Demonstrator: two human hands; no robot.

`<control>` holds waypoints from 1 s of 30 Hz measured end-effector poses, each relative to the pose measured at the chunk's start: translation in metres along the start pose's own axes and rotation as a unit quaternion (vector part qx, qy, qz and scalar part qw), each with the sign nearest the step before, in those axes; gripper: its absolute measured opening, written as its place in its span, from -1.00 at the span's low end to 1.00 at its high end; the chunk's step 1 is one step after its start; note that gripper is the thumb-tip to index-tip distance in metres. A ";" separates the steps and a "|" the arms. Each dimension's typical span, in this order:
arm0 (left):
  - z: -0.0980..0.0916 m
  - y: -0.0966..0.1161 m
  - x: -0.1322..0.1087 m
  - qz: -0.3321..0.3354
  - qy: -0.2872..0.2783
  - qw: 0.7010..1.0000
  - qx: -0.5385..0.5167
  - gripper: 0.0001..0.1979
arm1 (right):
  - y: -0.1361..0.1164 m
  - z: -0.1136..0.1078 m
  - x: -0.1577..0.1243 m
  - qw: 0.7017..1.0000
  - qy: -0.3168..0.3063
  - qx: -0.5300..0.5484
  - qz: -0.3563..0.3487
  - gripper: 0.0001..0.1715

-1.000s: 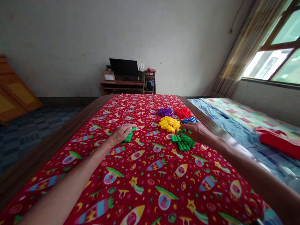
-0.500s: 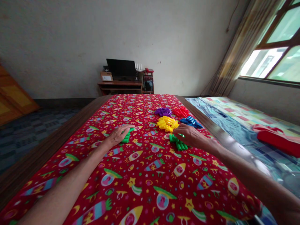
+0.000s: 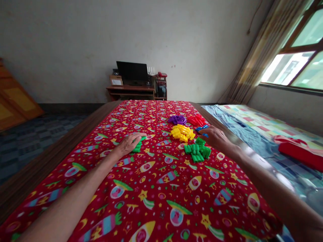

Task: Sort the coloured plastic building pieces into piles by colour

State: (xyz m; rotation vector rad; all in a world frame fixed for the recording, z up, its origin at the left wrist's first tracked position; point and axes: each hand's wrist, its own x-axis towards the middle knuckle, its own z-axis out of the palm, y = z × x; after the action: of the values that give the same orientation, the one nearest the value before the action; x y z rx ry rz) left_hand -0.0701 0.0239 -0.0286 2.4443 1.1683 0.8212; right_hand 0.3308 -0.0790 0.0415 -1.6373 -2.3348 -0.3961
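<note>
A red patterned cloth point(image 3: 161, 188) covers a long wooden table. My left hand point(image 3: 130, 143) lies over a small stack of green plastic pieces point(image 3: 138, 146), fingers curled on top of them. My right hand point(image 3: 214, 137) rests on the blue pieces point(image 3: 202, 128), just behind and to the right of a loose pile of green pieces point(image 3: 197, 152); its fingers are bent over the blue ones. Behind lie a yellow pile point(image 3: 182, 132), a purple pile point(image 3: 177, 119) and a red pile point(image 3: 197, 120).
The table's wooden edge point(image 3: 227, 131) runs along the right, with a bed and coloured bedding point(image 3: 267, 127) beyond. A desk with a monitor point(image 3: 132, 72) stands at the far wall. A window point(image 3: 295, 64) with a curtain is at the right.
My right hand has moved from the green pile back and to the right onto the blue pieces, uncovering the green pile. My left hand has stayed on its green stack.
</note>
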 end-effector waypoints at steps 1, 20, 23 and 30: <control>0.000 0.000 0.000 0.000 0.002 1.000 -0.002 -0.35 | 0.004 0.001 0.000 0.999 -0.028 -0.011 0.026 -0.77; 0.000 0.002 -0.001 0.002 0.007 1.000 -0.001 -0.37 | -0.020 -0.003 -0.053 0.992 0.033 0.040 -0.115 -0.67; 0.001 0.002 0.000 -0.001 0.009 1.000 -0.008 -0.39 | -0.020 -0.009 -0.049 0.991 0.076 0.061 -0.095 -0.63; -0.004 0.003 -0.003 -0.017 -0.007 1.000 -0.009 -0.45 | -0.068 -0.010 -0.019 0.983 0.053 0.094 -0.149 -0.59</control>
State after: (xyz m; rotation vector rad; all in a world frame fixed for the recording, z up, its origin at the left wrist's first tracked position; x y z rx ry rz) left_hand -0.0721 0.0200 -0.0251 2.4060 1.1894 0.8010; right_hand 0.2737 -0.1217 0.0391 -1.1582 -2.4557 -0.3016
